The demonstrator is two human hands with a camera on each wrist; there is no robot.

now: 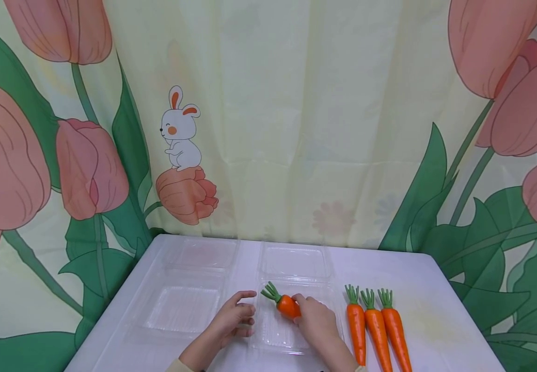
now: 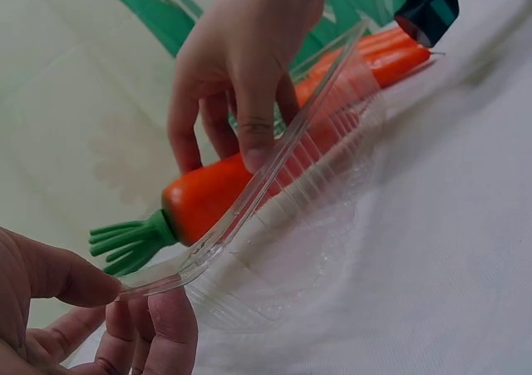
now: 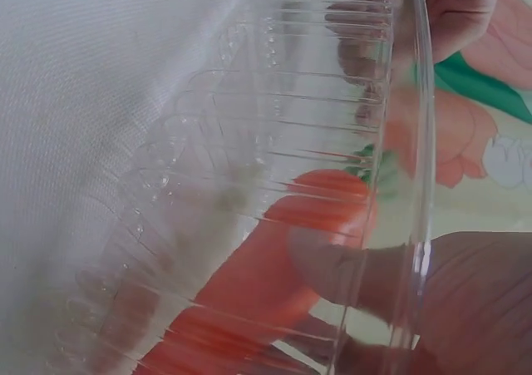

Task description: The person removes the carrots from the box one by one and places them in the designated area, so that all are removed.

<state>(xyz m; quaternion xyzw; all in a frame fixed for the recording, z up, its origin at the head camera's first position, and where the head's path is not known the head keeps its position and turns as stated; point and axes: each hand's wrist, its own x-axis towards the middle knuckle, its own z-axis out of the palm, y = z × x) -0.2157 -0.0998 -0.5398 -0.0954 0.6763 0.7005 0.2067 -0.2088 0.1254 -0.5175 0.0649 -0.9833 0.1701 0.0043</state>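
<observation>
An orange toy-like carrot (image 1: pixel 288 307) with a green top lies slantwise over the base of a clear plastic clamshell container (image 1: pixel 280 336). From above, my right hand (image 1: pixel 317 320) grips its thick body, thumb on one side and fingers on the other. On the left, my left hand (image 1: pixel 233 321) pinches the container's rim (image 2: pixel 241 213) between thumb and fingers, as the left wrist view shows. Through the ribbed wall, the right wrist view shows the carrot (image 3: pixel 249 279) along the container. In the head view, the right hand hides the carrot's lower part.
Three more carrots (image 1: pixel 377 333) lie side by side to the right of the container. A second clear clamshell container (image 1: pixel 182 310) stands unfolded on the left. The white table (image 1: pixel 440 289) ends at a curtain (image 1: pixel 268 129) printed with tulips and a rabbit.
</observation>
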